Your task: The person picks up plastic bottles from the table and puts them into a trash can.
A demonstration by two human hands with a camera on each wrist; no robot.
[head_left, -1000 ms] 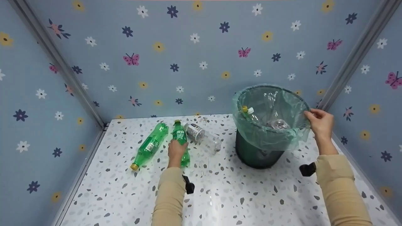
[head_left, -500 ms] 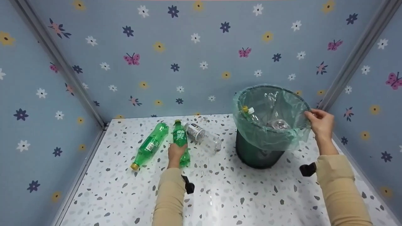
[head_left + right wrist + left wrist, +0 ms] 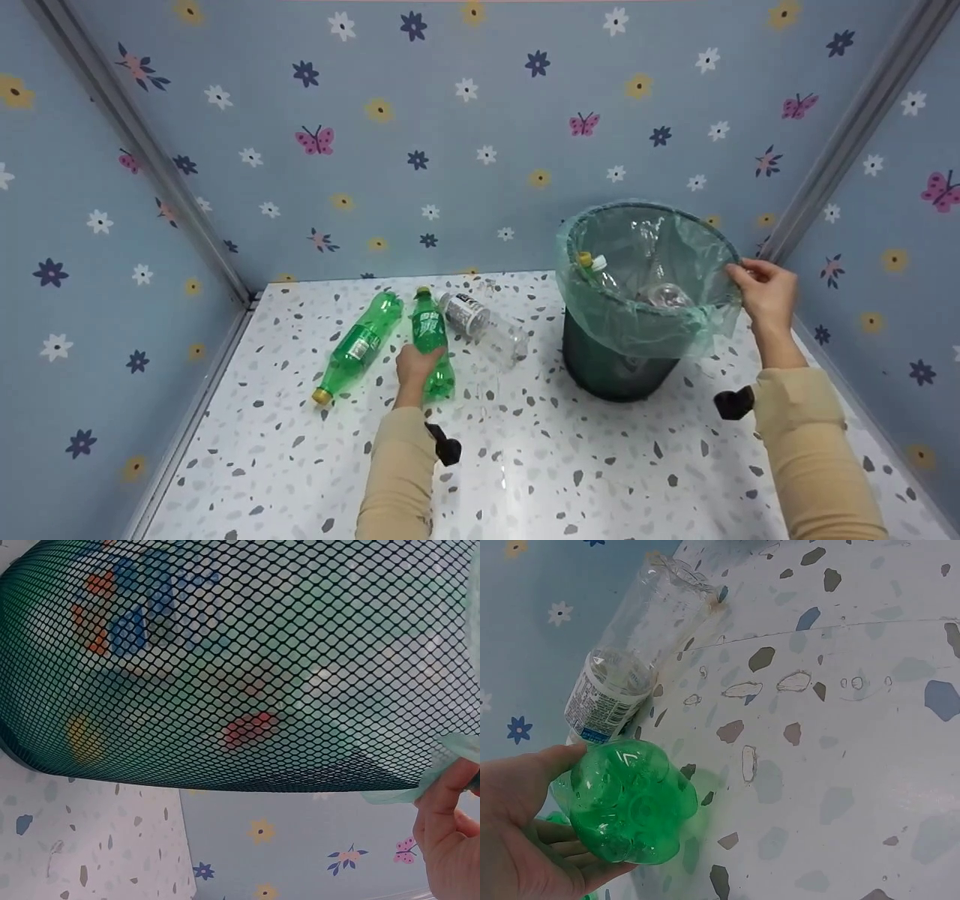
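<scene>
My left hand (image 3: pixel 415 366) grips a green plastic bottle (image 3: pixel 429 322) with a dark-topped neck pointing to the back wall. In the left wrist view the bottle's lobed base (image 3: pixel 639 802) faces the camera, thumb along one side and fingers curled beneath. My right hand (image 3: pixel 770 291) pinches the edge of a thin green bin liner (image 3: pixel 637 334) at the rim of the dark mesh bin (image 3: pixel 619 375). The right wrist view shows the mesh wall (image 3: pixel 225 652) close up, with blurred coloured shapes behind it. Inside the bin lie clear bottles (image 3: pixel 664 295) and a yellow cap (image 3: pixel 585 259).
Left of my left hand lies another green bottle (image 3: pixel 356 351) with a yellow cap. A clear bottle with a white label (image 3: pixel 466 315) lies close on the right. The speckled white tabletop (image 3: pixel 555 465) meets flower-patterned walls (image 3: pixel 480 112) at the back and sides.
My left hand has shifted slightly left and nearer to me along the green bottle, which has moved only a little. The right hand and bin look the same.
</scene>
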